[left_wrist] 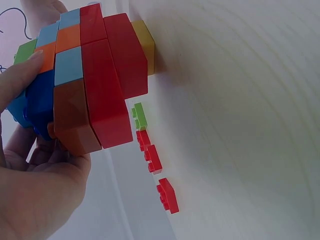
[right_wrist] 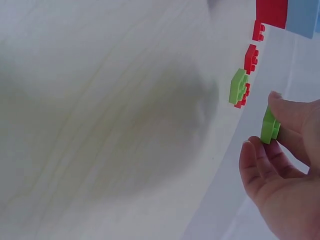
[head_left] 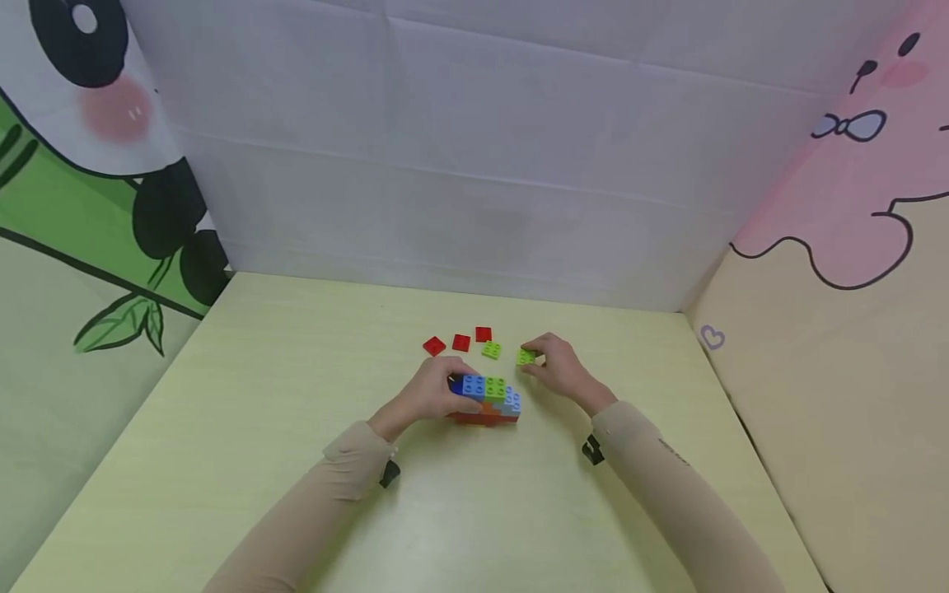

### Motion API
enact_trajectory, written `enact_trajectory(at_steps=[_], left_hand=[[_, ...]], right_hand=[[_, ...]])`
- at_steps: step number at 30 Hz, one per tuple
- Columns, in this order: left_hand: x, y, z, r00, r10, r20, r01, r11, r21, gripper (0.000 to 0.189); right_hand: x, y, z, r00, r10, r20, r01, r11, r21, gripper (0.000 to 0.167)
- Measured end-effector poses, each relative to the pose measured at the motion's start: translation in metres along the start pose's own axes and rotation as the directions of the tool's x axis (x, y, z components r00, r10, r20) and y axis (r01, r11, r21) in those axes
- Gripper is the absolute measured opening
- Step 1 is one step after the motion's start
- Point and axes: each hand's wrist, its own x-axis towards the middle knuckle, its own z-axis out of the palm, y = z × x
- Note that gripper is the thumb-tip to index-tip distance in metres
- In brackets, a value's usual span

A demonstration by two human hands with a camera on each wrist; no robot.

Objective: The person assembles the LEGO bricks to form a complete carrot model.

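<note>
My left hand point(head_left: 433, 389) grips a built-up block model point(head_left: 489, 403) from its left side, thumb and fingers around it. Layers of red, orange, brown, blue, light blue and green bricks show in the left wrist view, with a yellow brick point(left_wrist: 144, 47) underneath. To the right, my right hand point(head_left: 561, 368) pinches a small lime green brick point(right_wrist: 270, 126) between thumb and fingers, apart from the model. Another lime green brick point(head_left: 491, 350) lies on the table just beyond the model.
Three flat red bricks, the left one point(head_left: 434, 346), the middle one point(head_left: 461, 343) and the right one point(head_left: 483, 333), lie in a loose row behind the model. The pale table point(head_left: 296, 354) meets a white cloth wall point(head_left: 474, 165) at the back. Printed panels stand at both sides.
</note>
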Motion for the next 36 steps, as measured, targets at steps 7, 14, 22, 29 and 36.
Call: enact_trajectory(at_steps=[7, 14, 22, 29, 36], left_hand=[[0.0, 0.0, 0.001, 1.0, -0.021, 0.008, 0.021, 1.0, -0.006, 0.036], [0.001, 0.001, 0.002, 0.999, -0.035, 0.004, 0.035, 0.999, -0.011, 0.035], [0.001, 0.001, 0.001, 1.0, -0.027, 0.003, 0.027, 1.0, 0.001, 0.036], [0.001, 0.0, 0.001, 1.0, -0.004, 0.002, 0.004, 1.0, 0.001, 0.036], [0.0, 0.002, 0.0, 1.0, -0.004, -0.003, 0.004, 1.0, -0.013, 0.035]], right_hand=[[-0.002, -0.003, -0.003, 1.0, -0.01, 0.005, 0.01, 1.0, -0.002, 0.04], [-0.008, -0.01, -0.01, 1.0, 0.0, 0.023, 0.0, 1.0, 0.004, 0.039], [-0.019, -0.03, -0.022, 0.999, -0.033, 0.03, 0.031, 0.997, 0.067, 0.038], [-0.034, -0.05, -0.033, 0.99, -0.135, 0.035, 0.13, 0.984, 0.118, 0.039], [-0.046, -0.063, -0.036, 0.988, -0.138, 0.071, 0.122, 0.974, 0.193, 0.038]])
